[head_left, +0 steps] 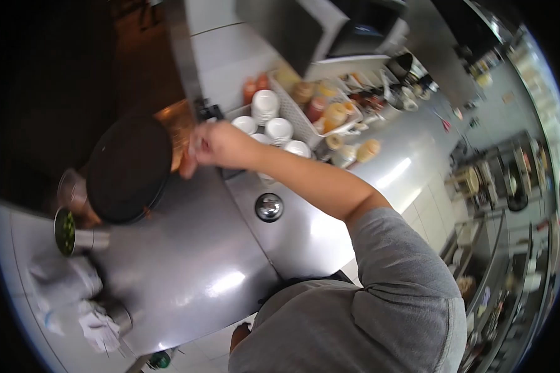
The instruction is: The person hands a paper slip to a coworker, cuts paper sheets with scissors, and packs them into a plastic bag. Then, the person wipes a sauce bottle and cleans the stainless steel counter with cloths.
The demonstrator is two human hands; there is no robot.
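Note:
My right hand (216, 147) reaches over the far part of the steel counter. Its fingers look bent but are smeared by motion, so I cannot tell whether they hold anything. Just left of them is a large black round tray-like object (129, 169), tilted up; contact with it is unclear. Close to my wrist stand stacks of small white dishes (266, 103). A silver domed call bell (269, 207) sits on the counter below my forearm. My left hand (240, 336) shows only in part at the bottom, beside my grey shirt; its fingers are hidden.
A white basket (298, 114) holds several sauce bottles. At the left are a metal container with green pieces (66, 232), a clear plastic cup (73, 186) and crumpled white cloth or paper (98, 326). Shelves (498, 248) line the right side. The steel counter (186, 261) ends near my body.

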